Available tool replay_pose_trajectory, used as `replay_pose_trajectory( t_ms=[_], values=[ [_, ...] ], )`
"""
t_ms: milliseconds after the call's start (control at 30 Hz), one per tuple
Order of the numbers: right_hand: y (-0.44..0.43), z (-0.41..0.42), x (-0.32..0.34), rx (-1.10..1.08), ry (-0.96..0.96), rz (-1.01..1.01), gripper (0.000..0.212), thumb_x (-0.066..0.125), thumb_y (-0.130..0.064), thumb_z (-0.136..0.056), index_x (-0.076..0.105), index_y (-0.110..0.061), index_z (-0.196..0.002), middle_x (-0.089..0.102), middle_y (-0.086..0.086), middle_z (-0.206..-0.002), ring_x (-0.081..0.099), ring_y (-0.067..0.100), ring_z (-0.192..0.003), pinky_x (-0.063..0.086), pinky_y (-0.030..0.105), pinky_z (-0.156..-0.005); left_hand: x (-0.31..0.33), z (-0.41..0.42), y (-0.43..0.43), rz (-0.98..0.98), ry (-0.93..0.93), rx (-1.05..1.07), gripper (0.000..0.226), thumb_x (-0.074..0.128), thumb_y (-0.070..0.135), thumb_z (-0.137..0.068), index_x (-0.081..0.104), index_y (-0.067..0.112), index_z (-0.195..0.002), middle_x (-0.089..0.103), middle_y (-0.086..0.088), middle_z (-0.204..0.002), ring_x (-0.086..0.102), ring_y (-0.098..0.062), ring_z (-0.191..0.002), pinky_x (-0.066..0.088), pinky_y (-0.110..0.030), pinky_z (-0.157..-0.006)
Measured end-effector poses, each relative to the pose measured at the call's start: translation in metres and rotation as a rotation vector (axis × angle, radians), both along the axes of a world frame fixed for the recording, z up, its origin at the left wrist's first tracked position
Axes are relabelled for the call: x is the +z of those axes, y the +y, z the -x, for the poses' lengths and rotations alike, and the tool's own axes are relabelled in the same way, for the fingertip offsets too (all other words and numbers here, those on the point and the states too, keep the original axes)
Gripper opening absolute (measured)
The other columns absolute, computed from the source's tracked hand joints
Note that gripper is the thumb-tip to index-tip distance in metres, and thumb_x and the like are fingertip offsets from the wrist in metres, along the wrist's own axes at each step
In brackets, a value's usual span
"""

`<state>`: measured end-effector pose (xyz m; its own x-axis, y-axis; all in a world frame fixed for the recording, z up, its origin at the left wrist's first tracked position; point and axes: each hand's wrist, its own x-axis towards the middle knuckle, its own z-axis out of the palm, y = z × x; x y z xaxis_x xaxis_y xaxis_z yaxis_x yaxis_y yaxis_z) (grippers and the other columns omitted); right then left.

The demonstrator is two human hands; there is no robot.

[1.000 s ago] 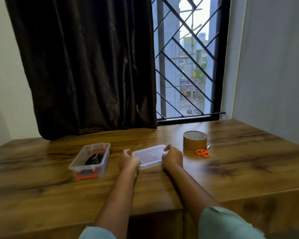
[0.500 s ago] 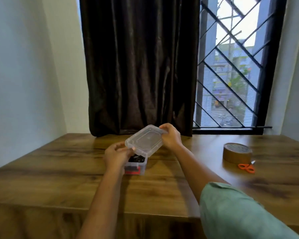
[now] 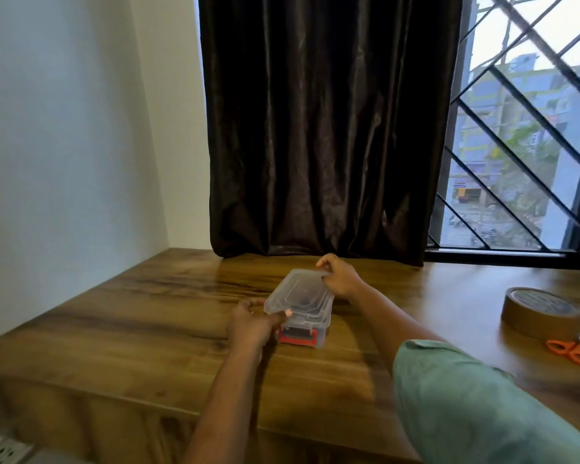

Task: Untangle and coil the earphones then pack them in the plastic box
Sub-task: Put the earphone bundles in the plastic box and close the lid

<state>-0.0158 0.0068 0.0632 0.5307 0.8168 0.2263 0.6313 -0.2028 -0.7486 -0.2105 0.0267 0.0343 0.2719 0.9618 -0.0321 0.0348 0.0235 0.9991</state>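
Observation:
A clear plastic box [image 3: 310,333] with a red clasp [image 3: 297,338] stands on the wooden table [image 3: 148,323]. A clear lid [image 3: 298,293] lies on top of the box, slightly tilted. My left hand [image 3: 252,324] pinches the lid's near left corner, thumb on top. My right hand [image 3: 340,277] grips the lid's far right corner. The black earphones inside the box are mostly hidden behind the lid and show only as a dark patch.
A roll of brown tape [image 3: 538,313] sits at the right, with orange scissors [image 3: 571,351] just in front of it. A dark curtain [image 3: 315,128] hangs behind the box, a barred window [image 3: 523,145] to its right.
Both hands lifted the lid from the table, carried it left over the box and lowered it onto the box. The camera swung left.

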Motion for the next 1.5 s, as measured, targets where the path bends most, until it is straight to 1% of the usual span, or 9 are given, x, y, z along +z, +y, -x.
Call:
replay_pose_trajectory(
  t_ms=[67, 533, 600, 700, 800, 900, 1100, 1333, 1500],
  values=[
    [0.004, -0.002, -0.008, -0.006, -0.009, 0.015, 0.028, 0.046, 0.003, -0.091, 0.054, -0.010, -0.115, 0.057, 0.012, -0.116, 0.055, 0.022, -0.099, 0.045, 0.022, -0.076, 0.000, -0.001, 0.002, 0.055, -0.028, -0.051, 0.042, 0.084, 0.010, -0.067, 0.050, 0.023, -0.087, 0.066, -0.012, -0.092, 0.062, -0.022, -0.067, 0.055, -0.035, -0.057],
    [0.013, -0.020, -0.015, 0.057, 0.092, 0.098, 0.032, 0.052, -0.010, -0.093, 0.057, -0.012, -0.125, 0.060, 0.008, -0.121, 0.060, 0.021, -0.107, 0.050, 0.036, -0.094, 0.008, -0.009, 0.004, 0.123, 0.070, -0.208, 0.047, 0.075, 0.012, -0.077, 0.046, 0.024, -0.112, 0.057, 0.000, -0.093, 0.057, -0.018, -0.078, 0.052, -0.033, -0.064],
    [0.006, -0.026, -0.013, 0.046, 0.081, 0.116, 0.028, 0.054, -0.012, -0.091, 0.060, -0.012, -0.119, 0.062, 0.006, -0.111, 0.060, 0.020, -0.102, 0.050, 0.034, -0.090, 0.010, -0.007, 0.011, 0.145, 0.066, -0.224, 0.042, 0.075, 0.008, -0.076, 0.052, 0.021, -0.109, 0.059, 0.000, -0.096, 0.057, -0.018, -0.082, 0.053, -0.032, -0.066],
    [-0.019, -0.038, -0.009, 0.031, 0.118, 0.148, 0.009, 0.059, -0.014, -0.090, 0.067, -0.013, -0.095, 0.061, 0.003, -0.079, 0.058, 0.009, -0.064, 0.047, 0.022, -0.058, 0.010, -0.006, 0.023, 0.165, 0.041, -0.250, 0.029, 0.070, 0.002, -0.079, 0.062, 0.016, -0.103, 0.065, -0.002, -0.098, 0.060, -0.015, -0.087, 0.053, -0.030, -0.074],
    [-0.059, -0.045, -0.005, 0.080, 0.370, 0.148, 0.013, 0.061, -0.012, -0.090, 0.064, 0.000, -0.093, 0.053, 0.009, -0.065, 0.047, 0.011, -0.044, 0.038, 0.020, -0.041, 0.005, -0.013, 0.029, 0.163, 0.000, -0.203, 0.022, 0.063, -0.002, -0.084, 0.064, 0.006, -0.105, 0.069, -0.010, -0.103, 0.064, -0.016, -0.086, 0.052, -0.026, -0.070],
    [-0.095, -0.044, -0.004, 0.103, 0.502, 0.198, 0.014, 0.063, -0.017, -0.090, 0.059, -0.004, -0.088, 0.059, 0.009, -0.059, 0.049, 0.011, -0.044, 0.041, 0.018, -0.041, 0.003, -0.027, 0.018, 0.151, 0.001, -0.114, 0.011, 0.059, -0.001, -0.086, 0.059, 0.004, -0.096, 0.065, -0.012, -0.092, 0.061, -0.017, -0.076, 0.049, -0.025, -0.058],
    [-0.152, -0.043, -0.011, 0.053, 0.575, 0.242, 0.017, 0.068, -0.025, -0.086, 0.061, -0.009, -0.089, 0.062, 0.004, -0.055, 0.053, 0.008, -0.047, 0.040, 0.016, -0.046, 0.005, -0.048, -0.024, 0.066, 0.067, -0.145, 0.009, 0.065, 0.014, -0.086, 0.058, 0.010, -0.082, 0.065, -0.011, -0.086, 0.063, -0.026, -0.078, 0.054, -0.038, -0.071],
    [-0.175, -0.039, -0.018, -0.045, 0.535, 0.187, 0.025, 0.066, -0.029, -0.087, 0.062, -0.006, -0.093, 0.059, 0.006, -0.065, 0.049, 0.010, -0.052, 0.039, 0.018, -0.050, 0.001, -0.063, -0.046, 0.118, 0.018, -0.158, 0.023, 0.074, 0.018, -0.079, 0.061, 0.007, -0.095, 0.064, -0.011, -0.092, 0.061, -0.024, -0.080, 0.051, -0.031, -0.061],
    [-0.177, -0.036, -0.023, -0.101, 0.699, 0.162, 0.032, 0.068, -0.034, -0.085, 0.059, -0.013, -0.108, 0.065, 0.009, -0.082, 0.055, 0.010, -0.057, 0.047, 0.018, -0.053, 0.002, -0.059, -0.046, 0.166, 0.141, -0.244, 0.031, 0.070, 0.027, -0.083, 0.061, 0.005, -0.103, 0.063, -0.011, -0.089, 0.059, -0.024, -0.078, 0.051, -0.032, -0.065]
  ],
)
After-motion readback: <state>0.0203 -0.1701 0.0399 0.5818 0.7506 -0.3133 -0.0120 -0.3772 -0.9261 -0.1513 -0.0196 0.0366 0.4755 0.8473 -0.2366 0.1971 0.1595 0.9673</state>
